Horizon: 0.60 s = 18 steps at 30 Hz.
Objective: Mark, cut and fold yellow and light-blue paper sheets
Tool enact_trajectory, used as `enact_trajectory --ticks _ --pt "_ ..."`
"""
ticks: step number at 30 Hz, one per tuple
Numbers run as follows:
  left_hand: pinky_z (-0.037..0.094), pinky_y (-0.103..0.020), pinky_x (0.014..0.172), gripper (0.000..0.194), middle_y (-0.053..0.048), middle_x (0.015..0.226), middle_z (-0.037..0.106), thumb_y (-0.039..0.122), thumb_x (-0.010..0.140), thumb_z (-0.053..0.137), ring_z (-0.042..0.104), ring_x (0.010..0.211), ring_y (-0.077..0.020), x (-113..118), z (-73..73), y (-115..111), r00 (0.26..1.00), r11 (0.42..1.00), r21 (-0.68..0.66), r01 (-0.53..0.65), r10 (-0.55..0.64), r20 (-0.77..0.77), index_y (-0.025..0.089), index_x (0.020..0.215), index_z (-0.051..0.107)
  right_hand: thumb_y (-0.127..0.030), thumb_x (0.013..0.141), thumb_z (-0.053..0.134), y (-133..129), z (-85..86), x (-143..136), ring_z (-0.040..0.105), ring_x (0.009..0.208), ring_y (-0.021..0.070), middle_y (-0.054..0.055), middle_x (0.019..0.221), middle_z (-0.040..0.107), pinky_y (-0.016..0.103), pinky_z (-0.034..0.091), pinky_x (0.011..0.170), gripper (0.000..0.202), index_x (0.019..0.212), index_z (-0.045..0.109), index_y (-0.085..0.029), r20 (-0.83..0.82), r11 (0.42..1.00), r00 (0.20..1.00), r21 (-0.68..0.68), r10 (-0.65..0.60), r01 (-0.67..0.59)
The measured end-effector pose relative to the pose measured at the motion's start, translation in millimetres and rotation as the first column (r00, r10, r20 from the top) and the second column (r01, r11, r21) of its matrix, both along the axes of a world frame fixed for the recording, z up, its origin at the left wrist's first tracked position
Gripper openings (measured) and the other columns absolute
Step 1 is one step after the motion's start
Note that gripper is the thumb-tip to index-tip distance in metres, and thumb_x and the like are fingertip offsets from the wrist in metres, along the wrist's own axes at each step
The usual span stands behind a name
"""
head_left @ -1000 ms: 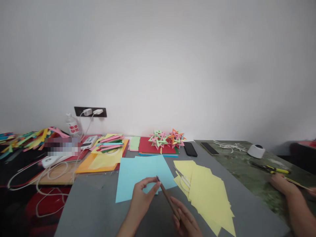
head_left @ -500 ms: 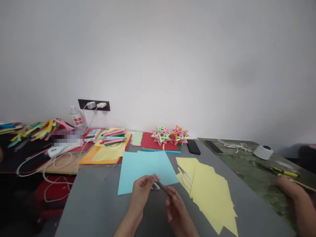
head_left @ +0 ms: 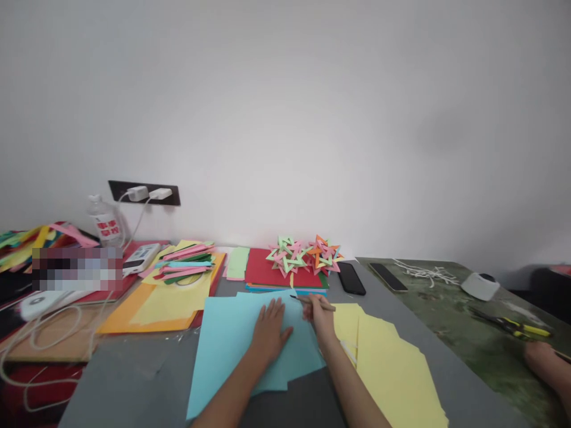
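Note:
My left hand (head_left: pixel 269 333) lies flat, fingers spread, on the light blue paper sheets (head_left: pixel 218 339). My right hand (head_left: pixel 319 315) grips a slim brownish pen (head_left: pixel 328 307), its dark tip pointing left at the top right part of the blue paper. Whether the tip touches the paper I cannot tell. To the right, overlapping yellow paper sheets (head_left: pixel 392 362) are fanned out on the grey table. White-handled scissors (head_left: pixel 349 352) rest on them, mostly hidden behind my right forearm.
Two folded-paper star balls (head_left: pixel 289 255) sit on red paper (head_left: pixel 256 270) by the wall. Beside them lies a black phone (head_left: pixel 351 278). Paper strips (head_left: pixel 187 261) and cables are at left. At far right, another person's hand (head_left: pixel 546 359) is near yellow-black pliers (head_left: pixel 513 324).
My left hand has left the pen and come down flat on the blue paper. My right hand has moved up and forward with the pen. The view has shifted.

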<state>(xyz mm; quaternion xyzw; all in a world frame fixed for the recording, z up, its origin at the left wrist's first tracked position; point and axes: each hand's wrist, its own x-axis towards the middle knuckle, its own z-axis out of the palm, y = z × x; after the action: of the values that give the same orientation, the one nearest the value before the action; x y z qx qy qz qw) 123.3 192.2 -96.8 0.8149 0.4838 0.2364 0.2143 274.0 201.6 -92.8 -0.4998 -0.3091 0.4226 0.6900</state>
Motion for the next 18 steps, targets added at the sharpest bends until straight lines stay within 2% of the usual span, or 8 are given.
enact_trajectory --ticks 3,5,7,9,13,16,18 --pt "0.013 -0.047 0.105 0.053 -0.007 0.141 0.026 0.039 0.082 0.033 0.016 0.13 -0.0238 1.7 -8.5 2.6 0.974 0.997 0.071 0.039 -0.022 -0.224 0.015 0.129 0.035 -0.05 0.059 0.063 32.6 -11.4 -1.9 0.058 0.042 0.0141 0.004 0.06 0.066 0.023 0.04 0.039 0.038 0.072 0.057 -0.015 -0.028 0.991 0.993 -0.061 0.116 -0.118" --pt "0.017 -0.046 0.104 0.054 -0.006 0.142 0.023 0.041 0.084 0.026 0.016 0.13 -0.0235 1.2 -11.8 3.3 0.939 0.991 0.118 0.057 -0.013 -0.344 0.016 0.131 0.03 -0.048 0.056 0.067 44.9 -19.5 -2.7 0.057 0.042 0.0138 0.005 0.061 0.066 0.023 0.041 0.04 0.038 0.072 0.058 -0.015 0.031 0.994 0.994 -0.044 0.106 -0.105" --pt "0.019 -0.045 0.104 0.055 -0.005 0.142 0.023 0.044 0.084 0.024 0.017 0.129 -0.0227 0.8 -13.6 4.5 0.927 0.988 0.143 0.061 -0.003 -0.376 0.016 0.132 0.029 -0.047 0.054 0.068 50.7 -27.0 -2.7 0.048 0.033 0.0104 0.001 0.051 0.062 0.022 0.035 0.033 0.036 0.067 0.056 -0.016 0.126 0.999 0.991 -0.003 0.052 -0.052" --pt "0.019 -0.045 0.104 0.059 -0.008 0.142 0.022 0.046 0.084 0.023 0.017 0.129 -0.0227 1.1 -14.6 5.8 0.922 0.987 0.161 0.015 0.048 -0.383 0.013 0.132 0.027 -0.05 0.056 0.066 52.3 -32.4 -2.2 0.039 0.026 0.0078 -0.002 0.044 0.057 0.021 0.027 0.029 0.035 0.063 0.053 -0.018 0.204 0.998 0.978 0.008 0.053 -0.056" --pt "0.016 -0.049 0.104 0.067 -0.014 0.141 0.019 0.05 0.082 0.023 0.013 0.13 -0.0258 2.5 -15.4 7.8 0.902 0.98 0.164 -0.109 0.167 -0.399 0.005 0.132 0.026 -0.051 0.059 0.064 51.0 -35.7 -0.6 0.036 0.025 0.0069 -0.003 0.044 0.057 0.021 0.025 0.028 0.035 0.063 0.05 -0.019 0.302 0.971 0.923 -0.072 0.239 -0.228" --pt "0.015 -0.05 0.104 0.067 -0.012 0.142 0.016 0.051 0.082 0.021 0.012 0.13 -0.0261 2.9 -16.2 9.0 0.901 0.985 0.142 -0.095 0.146 -0.408 0.007 0.133 0.024 -0.047 0.061 0.064 49.5 -34.9 -0.9 0.038 0.027 0.0067 -0.002 0.046 0.059 0.02 0.028 0.03 0.031 0.064 0.05 -0.019 0.336 0.929 0.866 -0.12 0.371 -0.351" --pt "0.014 -0.051 0.104 0.066 -0.011 0.142 0.015 0.051 0.082 0.02 0.011 0.13 -0.0261 2.7 -17.1 9.7 0.901 0.985 0.143 -0.095 0.146 -0.409 0.008 0.133 0.023 -0.044 0.063 0.063 49.1 -34.3 -2.0 0.039 0.029 0.0067 -0.003 0.047 0.059 0.02 0.029 0.032 0.029 0.064 0.051 -0.019 0.349 0.917 0.848 -0.13 0.398 -0.377"
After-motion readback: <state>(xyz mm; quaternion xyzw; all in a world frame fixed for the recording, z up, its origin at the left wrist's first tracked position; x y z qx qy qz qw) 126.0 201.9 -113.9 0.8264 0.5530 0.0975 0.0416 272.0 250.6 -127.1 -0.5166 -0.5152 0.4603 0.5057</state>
